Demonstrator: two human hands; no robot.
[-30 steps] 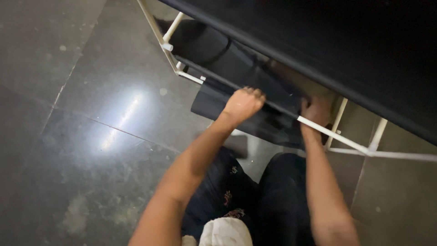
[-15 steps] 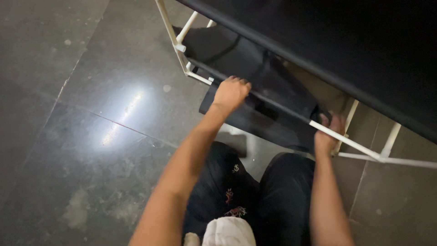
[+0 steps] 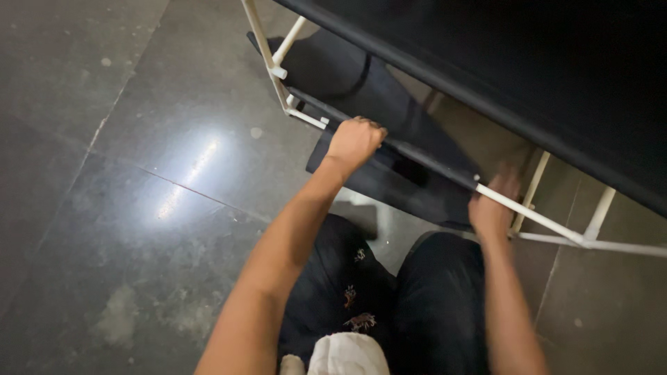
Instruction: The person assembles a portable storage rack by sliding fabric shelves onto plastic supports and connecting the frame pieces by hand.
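Dark grey floor tiles (image 3: 125, 139) fill the view, glossy, with a bright patch of reflected light at about 9 o'clock from the centre.

Fingers of the left hand (image 3: 354, 141) curl over the front edge of a black fabric shelf (image 3: 389, 160), knuckles up, closed on the cloth where it wraps a rail. The right hand (image 3: 493, 208), at 3 o'clock from the left one and a little lower, rests against the same edge where the fabric ends and a bare white tube (image 3: 535, 217) runs on; its fingertips reach under the shelf and are lost in shadow, so I cannot tell whether they grip or only press. Both forearms rise from 6 o'clock, the left one bare and long across the middle.

Outward from the hands, the shelf slopes from 11 o'clock down towards 4 o'clock inside a white tube frame (image 3: 267, 59). Above it, at 1 o'clock, a wide black top panel (image 3: 528, 76) overhangs. Below the arms, at 6 o'clock, lie dark trousers (image 3: 389, 305) and a white cloth (image 3: 347, 354).
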